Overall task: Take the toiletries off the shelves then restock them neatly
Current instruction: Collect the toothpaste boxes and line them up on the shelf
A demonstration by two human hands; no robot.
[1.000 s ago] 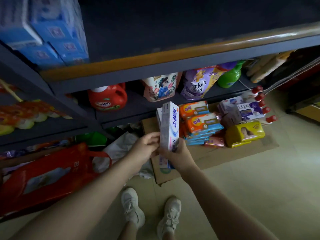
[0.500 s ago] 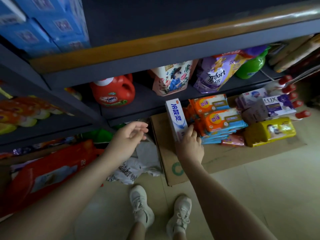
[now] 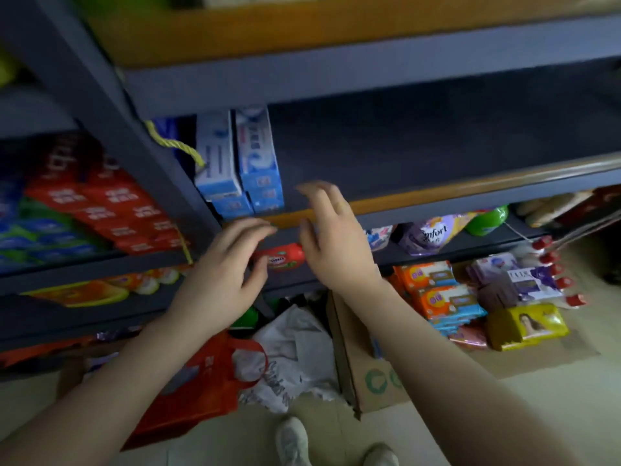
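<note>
The dark grey metal shelving unit with orange-edged boards (image 3: pixel 437 196) fills most of the view. Its middle shelf is bare along most of its length; at the shelf's left end, against the upright post, stand the blue-and-white cardboard toothpaste boxes (image 3: pixel 242 163), stacked side by side with their short ends facing the front edge. On the shelf of the neighbouring bay to the left lie red and blue packets (image 3: pixel 100 210). On the floor below, a flattened brown cardboard sheet (image 3: pixel 369 375) carries the orange-and-blue wrapped soap packs (image 3: pixel 440 294), the purple-and-white soap boxes (image 3: pixel 524 280) and a yellow pack (image 3: pixel 527 326) near its right edge. A red carrier bag (image 3: pixel 208 381) sits left of the cardboard, beside a crumpled white plastic bag (image 3: pixel 295 351).

The left hand (image 3: pixel 225 274) hangs just below the front edge of the middle shelf, fingers loosely spread and holding nothing. The right hand (image 3: pixel 336 240) is raised across that same edge just right of the toothpaste boxes, fingers relaxed and apart, also empty; it is blurred.

Half a second ago the right hand was down at the cardboard, gripping a toothpaste box; now it holds none and both hands are up at the middle shelf. The camera has tilted upward, so the middle shelf and the toothpaste stack fill the centre.
</note>
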